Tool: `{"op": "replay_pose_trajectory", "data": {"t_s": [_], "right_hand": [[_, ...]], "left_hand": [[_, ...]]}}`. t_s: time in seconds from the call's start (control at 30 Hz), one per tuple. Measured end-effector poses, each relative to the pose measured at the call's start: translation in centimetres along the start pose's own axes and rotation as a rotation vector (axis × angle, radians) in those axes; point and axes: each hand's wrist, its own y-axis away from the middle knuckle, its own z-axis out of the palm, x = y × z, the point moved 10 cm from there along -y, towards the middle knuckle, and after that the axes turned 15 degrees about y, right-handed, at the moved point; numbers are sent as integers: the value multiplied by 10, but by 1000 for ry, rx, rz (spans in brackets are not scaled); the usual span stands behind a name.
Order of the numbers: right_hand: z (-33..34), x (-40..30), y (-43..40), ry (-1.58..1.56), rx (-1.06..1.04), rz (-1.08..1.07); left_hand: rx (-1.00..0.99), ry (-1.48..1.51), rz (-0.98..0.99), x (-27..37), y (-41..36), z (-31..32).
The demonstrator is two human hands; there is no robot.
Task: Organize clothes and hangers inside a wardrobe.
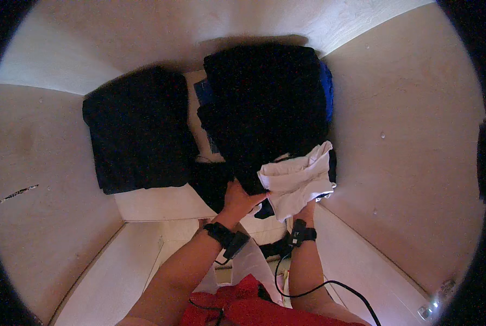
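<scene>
A folded white cloth (298,179) lies against the near right part of a tall dark pile of folded clothes (267,102). My right hand (307,212) is under the near edge of the white cloth; its fingers are hidden. My left hand (243,198) is at the near side of the dark pile, its thumb pointing to the white cloth and its other fingers lost against dark fabric, so its hold cannot be told. Dark cloth (212,181) spreads left of that hand. Farther left lies another folded dark garment (139,134).
Pale walls enclose the shelf (157,203) at the left wall (47,150), the right wall (402,122) and the back (145,36). Blue fabric (327,91) shows at the pile's right edge. A black cable (340,283) runs from my right wrist band. A metal hinge (430,307) sits low right.
</scene>
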Motion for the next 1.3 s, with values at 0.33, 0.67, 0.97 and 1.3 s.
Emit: {"op": "replay_pose_trajectory", "data": {"t_s": [0.33,0.67,0.97,1.3], "right_hand": [[27,10,20,-374,8,227],[111,-56,10,-587,-285,435],[107,-124,-8,800,-257,-258],[89,-92,-24,463,-215,-7]], "left_hand": [[-348,729,-111,54,19,23],[290,-428,-22,23,-3,-83],[-36,331,29,-1,-70,-77],[-415,481,-347,-5,-43,-20]]}}
